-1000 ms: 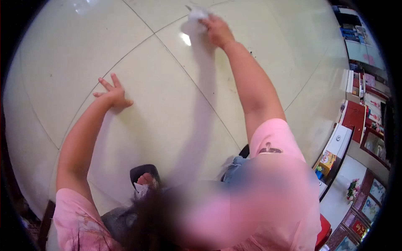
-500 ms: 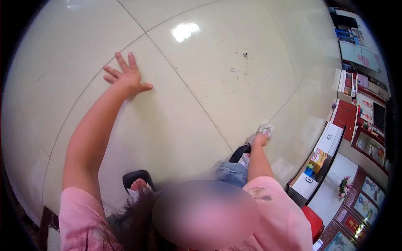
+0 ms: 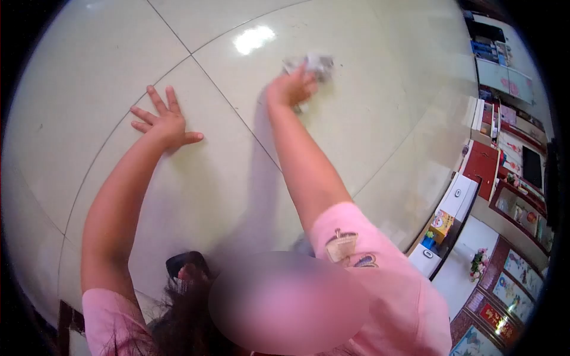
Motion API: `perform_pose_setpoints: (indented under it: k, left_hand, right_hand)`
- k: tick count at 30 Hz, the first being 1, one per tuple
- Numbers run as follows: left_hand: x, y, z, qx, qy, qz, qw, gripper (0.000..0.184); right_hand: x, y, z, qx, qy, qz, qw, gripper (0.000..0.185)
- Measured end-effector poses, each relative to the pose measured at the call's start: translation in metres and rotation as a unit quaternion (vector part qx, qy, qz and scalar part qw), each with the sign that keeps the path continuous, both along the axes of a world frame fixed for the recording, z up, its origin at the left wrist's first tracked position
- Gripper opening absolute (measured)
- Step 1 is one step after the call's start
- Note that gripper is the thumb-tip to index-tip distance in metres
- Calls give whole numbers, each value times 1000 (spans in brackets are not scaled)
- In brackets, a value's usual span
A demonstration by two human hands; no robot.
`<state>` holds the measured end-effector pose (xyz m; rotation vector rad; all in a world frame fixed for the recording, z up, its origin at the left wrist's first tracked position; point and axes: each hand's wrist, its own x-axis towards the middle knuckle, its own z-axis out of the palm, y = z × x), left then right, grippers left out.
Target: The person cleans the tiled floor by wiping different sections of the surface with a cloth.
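My left hand [image 3: 159,126] lies flat on the shiny cream floor tiles [image 3: 225,178], fingers spread and holding nothing. Up and to the right, my right hand [image 3: 293,87] is closed on a crumpled whitish cloth [image 3: 319,66] that rests against the floor. Motion smears the cloth and fingertips somewhat, and the hand hides part of the cloth. Thin dark joint lines separate the tiles between my two hands.
A foot in a black slipper [image 3: 187,267] is at the bottom left. Along the right stand a white drawer cabinet [image 3: 424,258], a yellow box [image 3: 442,223], a flower bunch [image 3: 478,264] and a red-brown cabinet [image 3: 482,163]. A bright reflection shows on the floor.
My right hand has moved the cloth from beside my right foot far forward and left, over the area of dark marks. My left hand stays flat; the view has shifted slightly.
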<state>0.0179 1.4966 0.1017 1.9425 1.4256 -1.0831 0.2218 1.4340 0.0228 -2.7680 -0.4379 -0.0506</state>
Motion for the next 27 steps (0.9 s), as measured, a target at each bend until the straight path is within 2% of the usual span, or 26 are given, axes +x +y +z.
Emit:
perform_pose_setpoints:
  k: [1,2,4,5,7,9,11,12,13,14,15,16,17,18,19,21,22,23,24,25,26,27]
  left_hand:
    - [0,0,0,-1,-7,-1,1000,120]
    - [0,1,1,7,-2,-1,1000,120]
    - [2,3,4,-13,11,-8,1000,120]
    - [2,4,6,-6,14,-11,1000,120]
    - [5,3,7,-20,32,-19,999,119]
    - [7,1,9,-16,34,-16,999,119]
    - [7,0,11,-8,39,-17,999,119]
    - [6,-1,11,-4,31,-14,999,119]
    - [4,-2,10,-2,25,-10,1000,119]
    - [2,-1,10,1,25,-6,1000,119]
    - [0,-2,9,7,14,-3,1000,120]
    - [0,-4,7,11,2,-2,1000,121]
    - [1,-5,6,10,1,-2,1000,121]
    - [2,-6,4,19,2,2,1000,122]
    - [2,-5,2,27,4,6,1000,123]
    - [1,-4,0,25,7,2,1000,125]
    - [2,-4,-2,22,9,-3,1000,126]
    - [4,-4,-3,20,5,-7,1000,126]
    - [5,-4,-2,20,13,-5,1000,127]
    - [6,-4,-1,19,24,-4,1000,127]
    - [7,-3,0,11,22,-2,1000,127]
    - [8,-3,-3,7,28,-4,1000,127]
  right_hand:
    - [-3,27,5,31,31,40,998,47]
    - [-5,53,8,12,49,76,996,45]
    - [-5,89,4,37,6,189,981,43]
    - [-1,100,8,45,8,186,982,43]
    - [9,113,33,201,84,217,951,48]
    - [29,95,49,223,34,237,945,48]
    - [67,59,43,313,126,273,901,49]
    - [88,47,34,384,67,251,886,49]
    - [100,15,55,420,138,268,856,53]
    - [113,-17,73,437,183,220,853,56]
    - [130,-54,84,487,252,173,818,53]
    - [143,-87,90,517,235,132,813,53]
    - [150,-125,102,469,225,93,849,53]
    - [168,-163,93,494,269,27,826,52]
    - [189,-204,78,475,285,-27,832,52]
    - [236,-282,29,407,268,-30,873,51]
    - [240,-291,8,407,265,-32,874,51]
    - [240,-296,-12,280,156,-82,944,51]
    - [237,-296,-24,142,44,-131,980,51]
    - [230,-282,-31,4,-77,-125,989,52]
    - [219,-258,-37,-135,-190,-112,966,53]
    - [212,-232,-30,-149,-183,-126,963,52]
